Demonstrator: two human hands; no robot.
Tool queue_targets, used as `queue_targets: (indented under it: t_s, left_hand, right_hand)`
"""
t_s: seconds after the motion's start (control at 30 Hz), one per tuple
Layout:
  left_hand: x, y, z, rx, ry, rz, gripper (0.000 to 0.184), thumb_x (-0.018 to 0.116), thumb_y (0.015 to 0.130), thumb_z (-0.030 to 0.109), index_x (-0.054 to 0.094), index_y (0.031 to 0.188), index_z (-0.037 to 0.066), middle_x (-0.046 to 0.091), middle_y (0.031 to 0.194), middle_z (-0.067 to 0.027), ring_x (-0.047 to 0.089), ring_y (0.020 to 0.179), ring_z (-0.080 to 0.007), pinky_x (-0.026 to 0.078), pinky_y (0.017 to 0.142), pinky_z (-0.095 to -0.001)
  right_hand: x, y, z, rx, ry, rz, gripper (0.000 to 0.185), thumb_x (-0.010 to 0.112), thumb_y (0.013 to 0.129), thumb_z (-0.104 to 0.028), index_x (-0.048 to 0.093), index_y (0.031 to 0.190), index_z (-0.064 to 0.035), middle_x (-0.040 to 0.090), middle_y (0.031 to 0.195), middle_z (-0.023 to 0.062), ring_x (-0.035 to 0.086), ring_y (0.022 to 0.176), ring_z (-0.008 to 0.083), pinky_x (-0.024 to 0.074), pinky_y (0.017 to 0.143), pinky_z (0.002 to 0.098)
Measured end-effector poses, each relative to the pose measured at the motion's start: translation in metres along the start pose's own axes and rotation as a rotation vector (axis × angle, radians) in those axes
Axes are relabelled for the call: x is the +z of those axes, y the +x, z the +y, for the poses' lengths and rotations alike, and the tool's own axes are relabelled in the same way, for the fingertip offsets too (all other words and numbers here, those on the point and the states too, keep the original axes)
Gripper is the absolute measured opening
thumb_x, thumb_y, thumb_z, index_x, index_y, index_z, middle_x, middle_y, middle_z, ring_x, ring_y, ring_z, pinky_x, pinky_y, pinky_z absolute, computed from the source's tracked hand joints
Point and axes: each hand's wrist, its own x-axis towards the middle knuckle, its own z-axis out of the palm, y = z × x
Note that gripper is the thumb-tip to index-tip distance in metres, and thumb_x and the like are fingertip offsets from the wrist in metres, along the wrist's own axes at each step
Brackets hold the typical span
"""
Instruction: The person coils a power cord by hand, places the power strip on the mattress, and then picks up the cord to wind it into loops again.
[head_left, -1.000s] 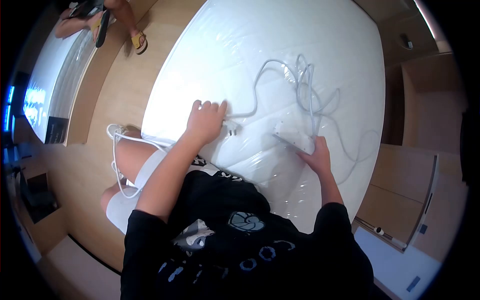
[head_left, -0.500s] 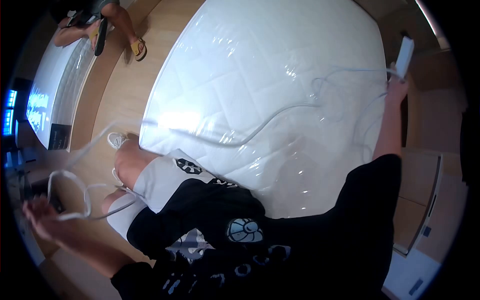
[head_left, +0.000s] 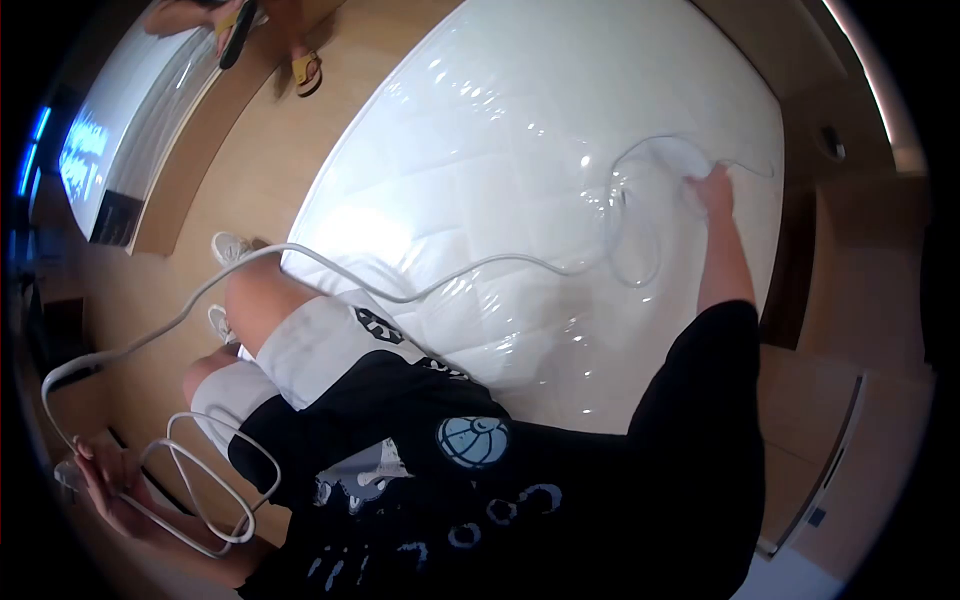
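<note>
A white power cord (head_left: 480, 264) runs in a long curve from my left hand (head_left: 112, 490), over my lap, to the plastic-wrapped mattress (head_left: 450, 170). My left hand, at the lower left, is closed on the cord, with several loose loops hanging beside it. A pale, plug-like end (head_left: 68, 474) shows by its fingers. My right hand (head_left: 712, 190) is low over the mattress's right side, its fingers bent around a blurred white block (head_left: 676, 158), which looks like a power strip. That block barely stands out from the white mattress. Cord loops lie around it.
Another person's sandalled foot (head_left: 307, 75) is on the wooden floor (head_left: 255, 150) at the upper left. Beside it, a second wrapped mattress (head_left: 125, 110) rests on a wooden base (head_left: 190, 140). Wooden panels (head_left: 860, 250) stand at the right.
My right hand has come down and inward from beyond the mattress edge with the white block. The cord now hangs in a wider arc at the left, and my left hand has moved slightly lower.
</note>
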Motion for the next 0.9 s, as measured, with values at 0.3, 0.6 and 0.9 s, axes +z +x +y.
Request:
queue_targets:
  t_s: [0.3,0.6,0.9]
  left_hand:
    - [-0.009,-0.026,0.001,-0.074,-0.006,-0.033,0.021,0.043,0.107,0.023,0.051,0.109,0.004,0.039,0.063,0.005,0.032,0.05,-0.0019,0.026,0.045,-0.0182]
    - [0.023,-0.013,-0.029,-0.148,0.011,0.085,0.022,0.043,0.106,0.024,0.052,0.104,0.004,0.038,0.06,0.0056,0.03,0.048,-0.0034,0.025,0.045,-0.0205]
    - [0.0,-0.027,-0.023,0.046,-0.062,0.108,0.022,0.041,0.106,0.022,0.053,0.104,0.004,0.037,0.059,0.0051,0.03,0.049,-0.0035,0.026,0.046,-0.0214]
  right_hand:
    - [-0.012,-0.152,-0.041,-0.382,-0.049,0.217,0.073,0.065,0.086,-0.024,0.033,0.149,-0.0026,0.044,0.144,0.0248,0.048,0.128,0.0404,0.0421,0.105,0.047]
    - [0.042,-0.291,-0.122,-0.702,0.024,0.046,0.042,0.055,0.094,-0.023,0.058,0.132,-0.0036,0.05,0.139,0.0242,0.05,0.126,0.0378,0.0412,0.103,0.0412]
    - [0.075,-0.207,-0.081,-0.548,0.114,0.031,0.04,0.054,0.093,-0.024,0.06,0.127,-0.004,0.053,0.135,0.0247,0.049,0.125,0.0405,0.0347,0.109,0.0499]
